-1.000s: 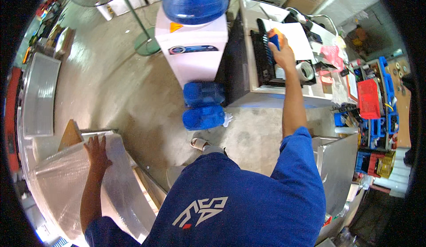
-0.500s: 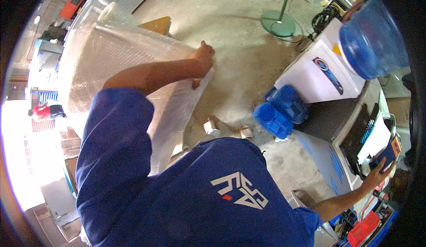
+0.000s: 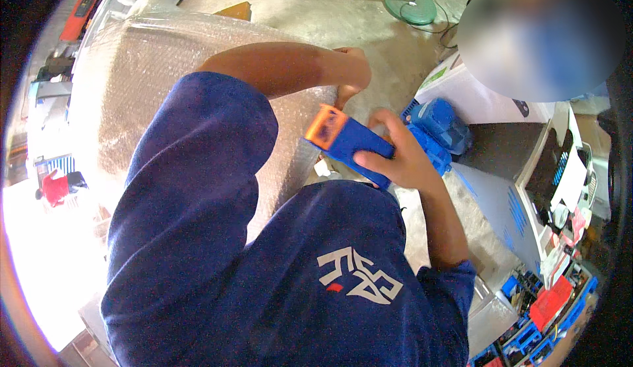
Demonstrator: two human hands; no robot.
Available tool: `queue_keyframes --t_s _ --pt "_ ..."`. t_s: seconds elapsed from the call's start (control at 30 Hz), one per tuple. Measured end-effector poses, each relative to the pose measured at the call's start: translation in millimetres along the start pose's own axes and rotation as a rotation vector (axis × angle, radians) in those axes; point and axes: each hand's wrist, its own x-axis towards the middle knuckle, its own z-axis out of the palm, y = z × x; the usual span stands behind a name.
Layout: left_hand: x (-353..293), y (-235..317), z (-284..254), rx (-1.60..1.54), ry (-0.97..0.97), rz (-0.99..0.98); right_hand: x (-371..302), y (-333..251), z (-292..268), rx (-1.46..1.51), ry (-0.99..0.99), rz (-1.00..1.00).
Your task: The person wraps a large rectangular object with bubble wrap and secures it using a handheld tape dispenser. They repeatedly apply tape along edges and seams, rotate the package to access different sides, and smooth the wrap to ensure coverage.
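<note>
To my left stands a large, boxy bundle covered in clear bubble wrap (image 3: 151, 83). My left arm reaches across its top, and my left hand (image 3: 356, 70) is closed on the wrap at its far right edge, with the fingers partly hidden. In front of my body, my right hand (image 3: 399, 156) grips a dark blue, box-shaped object with an orange frame-like end (image 3: 349, 141). That orange end points toward the bundle, close below my left hand. The object's exact kind cannot be made out.
Blue plastic jugs (image 3: 438, 126) stand right of my hands, beside a white cabinet (image 3: 491, 96). A desk (image 3: 560, 162) with papers runs along the right, with a red item (image 3: 552, 301) and blue trays below. A green round stand base (image 3: 410, 4) rests on the far floor.
My right hand has come from the desk at the right to the front of my body, bringing the blue and orange object. My left hand has shifted right and slightly farther away along the wrap.
</note>
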Motion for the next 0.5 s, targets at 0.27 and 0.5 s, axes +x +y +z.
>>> queue_keyframes --t_s 0.27,0.5 --pt "28 -10 13 -0.1 0.193 0.032 71 -17 22 -0.547 -0.016 0.035" --pt "11 -2 15 -0.122 0.168 0.055 79 -41 29 -0.699 -0.161 0.326"
